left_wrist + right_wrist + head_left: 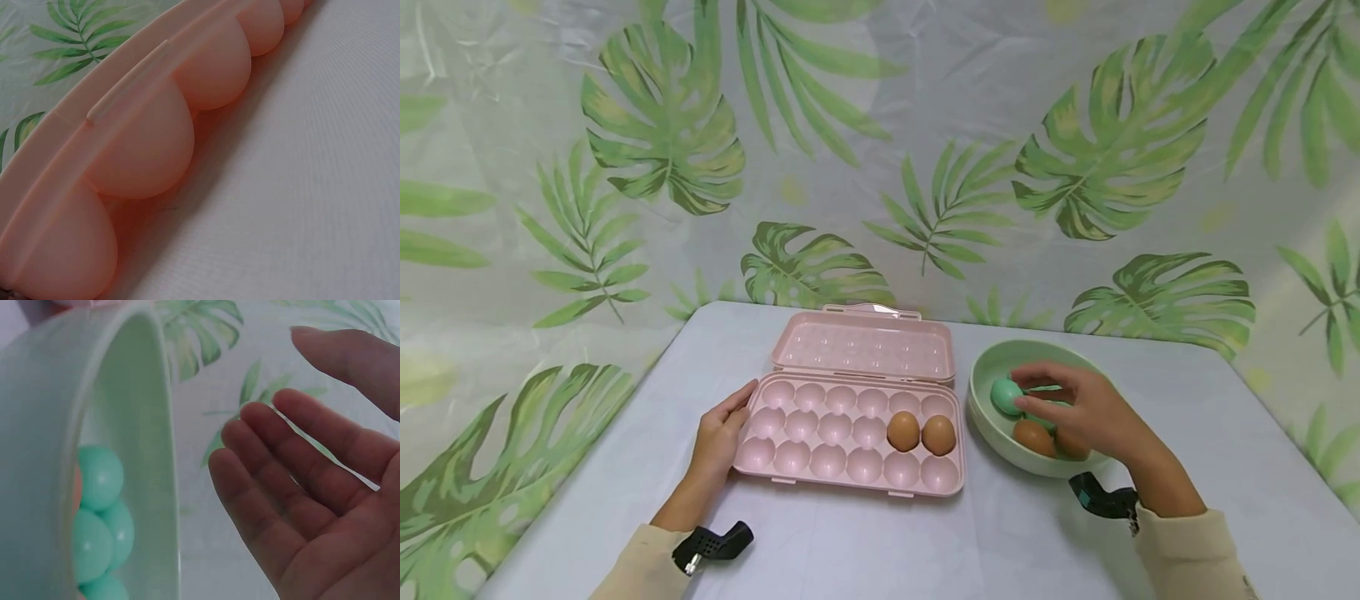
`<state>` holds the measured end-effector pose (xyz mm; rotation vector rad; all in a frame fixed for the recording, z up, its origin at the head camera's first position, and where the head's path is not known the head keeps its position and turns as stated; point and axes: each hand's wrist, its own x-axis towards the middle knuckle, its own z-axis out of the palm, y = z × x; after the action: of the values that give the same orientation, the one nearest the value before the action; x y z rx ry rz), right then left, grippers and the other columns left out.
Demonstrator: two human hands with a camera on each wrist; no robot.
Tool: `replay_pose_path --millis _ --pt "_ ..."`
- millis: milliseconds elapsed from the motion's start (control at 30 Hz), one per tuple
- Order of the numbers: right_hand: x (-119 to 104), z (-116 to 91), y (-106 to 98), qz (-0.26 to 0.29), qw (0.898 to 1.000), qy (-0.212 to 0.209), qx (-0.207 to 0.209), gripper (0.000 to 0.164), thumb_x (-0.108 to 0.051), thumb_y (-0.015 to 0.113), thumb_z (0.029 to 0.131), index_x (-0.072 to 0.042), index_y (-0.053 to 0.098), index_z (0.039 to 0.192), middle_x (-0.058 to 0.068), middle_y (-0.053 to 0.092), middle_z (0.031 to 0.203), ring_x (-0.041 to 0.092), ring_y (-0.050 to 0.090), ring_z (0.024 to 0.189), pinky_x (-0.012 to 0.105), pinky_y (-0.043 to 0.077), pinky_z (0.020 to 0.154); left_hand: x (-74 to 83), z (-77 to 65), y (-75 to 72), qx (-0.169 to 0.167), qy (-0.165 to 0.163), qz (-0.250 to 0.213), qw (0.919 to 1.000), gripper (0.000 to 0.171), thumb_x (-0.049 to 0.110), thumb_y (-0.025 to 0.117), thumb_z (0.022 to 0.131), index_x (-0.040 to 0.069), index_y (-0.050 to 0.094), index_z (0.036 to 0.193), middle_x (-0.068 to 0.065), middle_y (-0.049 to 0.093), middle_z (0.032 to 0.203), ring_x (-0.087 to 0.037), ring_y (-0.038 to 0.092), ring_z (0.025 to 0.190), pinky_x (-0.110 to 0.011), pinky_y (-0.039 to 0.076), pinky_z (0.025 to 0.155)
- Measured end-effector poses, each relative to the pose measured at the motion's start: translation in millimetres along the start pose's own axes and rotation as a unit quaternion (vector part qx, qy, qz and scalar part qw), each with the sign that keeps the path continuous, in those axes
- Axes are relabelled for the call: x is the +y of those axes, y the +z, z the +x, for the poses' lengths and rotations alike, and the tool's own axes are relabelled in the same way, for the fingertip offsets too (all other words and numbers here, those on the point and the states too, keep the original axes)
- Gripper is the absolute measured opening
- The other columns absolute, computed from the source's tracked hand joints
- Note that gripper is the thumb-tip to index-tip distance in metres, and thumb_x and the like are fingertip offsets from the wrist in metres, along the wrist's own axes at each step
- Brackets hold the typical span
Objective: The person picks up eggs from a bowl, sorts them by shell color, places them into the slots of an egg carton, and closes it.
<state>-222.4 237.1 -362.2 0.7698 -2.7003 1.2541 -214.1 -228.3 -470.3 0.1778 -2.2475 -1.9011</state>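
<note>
Left hand (721, 433), uncurled, touches rectangular pink plastic carton (835, 428), likely steadying it; right hand (1084, 408), spread, hovers by glossy oval teal egg (1004, 396).

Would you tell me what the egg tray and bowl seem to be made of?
Egg tray: likely glossy pink plastic, given its moulded form and bright highlights. Bowl: probably smooth pale green plastic with a soft sheen, though glazed ceramic is possible.

"Head view?"
"Above the near edge of the bench (850, 542), facing far and down."
"Wrist views?"
"Close: left along the egg tray (140, 137), right at the bowl (34, 487); head shares both."
</note>
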Motion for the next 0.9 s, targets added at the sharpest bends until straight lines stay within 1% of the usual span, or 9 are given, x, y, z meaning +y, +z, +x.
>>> replay_pose_path --millis 167,267,400,467,533,600,700,833,900 --pt "9.7 -6.6 -6.8 0.001 1.000 0.011 -0.013 0.031 -0.023 0.069 0.090 -0.011 0.065 0.119 0.010 0.064 0.121 0.010 0.064 0.103 0.027 0.053 0.089 0.7 0.5 0.9 0.000 -0.001 -0.001 1.0000 0.043 0.005 0.040 0.099 0.003 0.048 0.141 -0.009 0.046 0.145 -0.016 0.036 0.138 -0.028 0.028 0.113" --pt "15.0 -10.4 -10.7 -0.008 0.999 0.029 -0.026 0.034 -0.024 0.069 0.090 -0.011 0.064 0.121 0.009 0.063 0.123 0.017 0.064 0.105 0.027 0.053 0.089 0.4 0.6 1.0 0.001 -0.001 0.000 1.0000 0.043 0.005 0.041 0.099 0.003 0.048 0.141 -0.009 0.047 0.145 -0.016 0.036 0.138 -0.027 0.029 0.113" --pt "20.5 -13.9 -14.7 -0.007 0.998 0.052 -0.044 0.038 -0.029 0.069 0.089 -0.012 0.063 0.123 0.010 0.062 0.124 0.031 0.062 0.109 0.026 0.052 0.089 0.0 0.4 0.2 0.003 0.001 -0.001 1.0000 0.042 0.004 0.041 0.099 0.002 0.049 0.140 -0.010 0.048 0.144 -0.016 0.038 0.136 -0.017 0.032 0.108" --pt "21.7 -15.7 -16.1 -0.002 0.997 0.054 -0.054 0.039 -0.028 0.068 0.090 -0.012 0.062 0.125 0.012 0.062 0.124 0.036 0.061 0.111 0.029 0.052 0.090 -0.1 0.3 0.3 0.003 0.002 -0.001 1.0000 0.042 0.005 0.042 0.099 0.001 0.049 0.140 -0.010 0.048 0.144 -0.016 0.038 0.136 -0.014 0.032 0.106" --pt "23.0 -18.1 -17.0 -0.001 0.997 0.058 -0.058 0.039 -0.029 0.068 0.090 -0.012 0.061 0.125 0.013 0.062 0.124 0.037 0.060 0.112 0.029 0.052 0.090 -0.3 0.5 0.8 0.000 0.001 -0.004 1.0000 0.042 0.005 0.041 0.099 0.001 0.049 0.140 -0.010 0.047 0.144 -0.015 0.038 0.136 -0.012 0.033 0.104" --pt "24.2 -20.5 -17.3 -0.001 0.996 0.063 -0.059 0.039 -0.028 0.068 0.091 -0.013 0.061 0.126 0.013 0.062 0.124 0.037 0.060 0.112 0.028 0.052 0.089 -0.6 0.7 1.3 -0.002 0.000 -0.005 1.0000 0.042 0.005 0.042 0.099 0.002 0.049 0.140 -0.009 0.047 0.144 -0.015 0.038 0.136 -0.012 0.032 0.105" --pt "26.8 -22.8 -16.8 0.000 0.996 0.064 -0.065 0.040 -0.028 0.067 0.091 -0.010 0.060 0.127 0.014 0.062 0.125 0.036 0.059 0.113 0.025 0.051 0.088 0.1 0.6 1.2 -0.002 0.002 0.001 1.0000 0.042 0.005 0.041 0.099 0.002 0.049 0.140 -0.009 0.048 0.144 -0.015 0.037 0.136 -0.014 0.032 0.106" --pt "29.8 -22.1 -15.0 0.002 0.996 0.058 -0.073 0.042 -0.026 0.066 0.092 -0.005 0.059 0.128 0.016 0.061 0.125 0.034 0.059 0.113 0.025 0.052 0.086 0.9 -0.1 0.3 0.004 0.002 0.007 1.0000 0.042 0.005 0.041 0.099 0.002 0.049 0.140 -0.009 0.048 0.144 -0.016 0.037 0.137 -0.023 0.030 0.111" --pt "30.9 -21.1 -13.9 0.002 0.996 0.056 -0.073 0.042 -0.025 0.067 0.092 -0.005 0.060 0.127 0.015 0.062 0.123 0.034 0.060 0.112 0.025 0.052 0.086 1.1 -0.7 0.2 0.006 -0.001 0.007 1.0000 0.042 0.005 0.041 0.099 0.003 0.049 0.140 -0.009 0.047 0.145 -0.016 0.037 0.137 -0.028 0.029 0.113"
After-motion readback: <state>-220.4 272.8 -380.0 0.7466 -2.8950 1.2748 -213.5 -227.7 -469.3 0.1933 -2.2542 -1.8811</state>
